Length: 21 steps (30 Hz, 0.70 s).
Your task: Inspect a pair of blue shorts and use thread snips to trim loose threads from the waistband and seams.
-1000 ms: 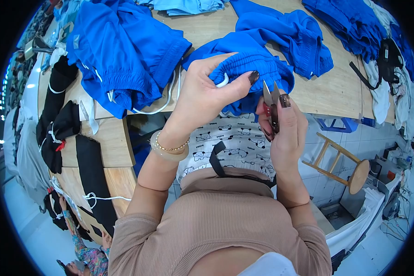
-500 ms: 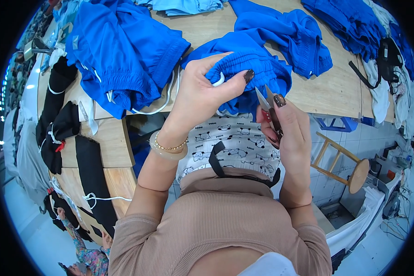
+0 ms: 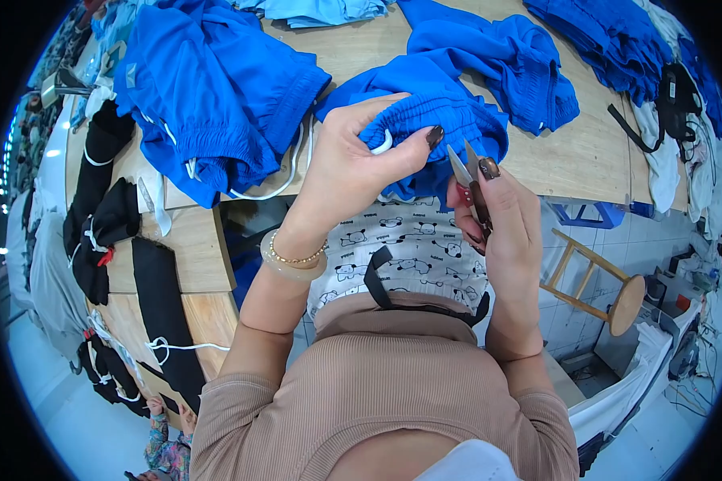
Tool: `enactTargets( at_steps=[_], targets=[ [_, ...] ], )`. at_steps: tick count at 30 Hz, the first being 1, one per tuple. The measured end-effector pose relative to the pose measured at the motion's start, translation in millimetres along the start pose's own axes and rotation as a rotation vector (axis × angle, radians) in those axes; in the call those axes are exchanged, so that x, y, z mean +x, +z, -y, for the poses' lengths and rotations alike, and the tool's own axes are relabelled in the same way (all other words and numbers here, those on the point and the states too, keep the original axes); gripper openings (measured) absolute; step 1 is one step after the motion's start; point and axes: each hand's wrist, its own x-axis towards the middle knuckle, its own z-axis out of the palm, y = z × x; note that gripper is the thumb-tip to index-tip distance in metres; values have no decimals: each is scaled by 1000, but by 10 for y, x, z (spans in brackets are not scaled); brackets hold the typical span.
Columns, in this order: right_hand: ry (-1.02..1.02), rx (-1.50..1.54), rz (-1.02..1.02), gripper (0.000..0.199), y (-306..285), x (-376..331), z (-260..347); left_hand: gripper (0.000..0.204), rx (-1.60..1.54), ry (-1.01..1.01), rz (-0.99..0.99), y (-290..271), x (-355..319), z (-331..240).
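My left hand (image 3: pixel 353 164) grips the gathered waistband of a pair of blue shorts (image 3: pixel 449 112) lying at the near edge of the wooden table (image 3: pixel 586 156). A white drawstring loop (image 3: pixel 382 146) shows between its fingers. My right hand (image 3: pixel 501 220) holds small thread snips (image 3: pixel 467 172), blades pointing up at the blue cloth just beside my left thumb. The snip blades are slightly apart. A beaded bracelet and a pale bangle sit on my left wrist.
More blue garments lie on the table: a pile at left (image 3: pixel 217 88) and others at far right (image 3: pixel 618 40). Black garments with white cords (image 3: pixel 104 232) hang over the left edge. A wooden stool (image 3: pixel 610 289) stands on the tiled floor at right.
My right hand has brought the snips a little up and left, closer to the waistband. My left hand has kept its grip on the shorts and turned slightly.
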Motion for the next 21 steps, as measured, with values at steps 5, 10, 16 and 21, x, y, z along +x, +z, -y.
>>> enactTargets(
  at_steps=[5, 10, 16, 21],
  targets=[
    [-23, 9, -1, 40, 40, 21, -24, 16, -4, -31, 5, 10, -12, -23],
    [-149, 144, -97, 41, -13, 45, -45, 16, -36, -57, 11, 18, -15, -30],
    [-8, 176, -22, 41, -97, 21, 47, 16, -32, -55, 9, -3, -18, -37],
    [31, 46, 55, 38, -57, 14, -8, 17, -1, -48, 29, -50, -31, -22]
  ],
)
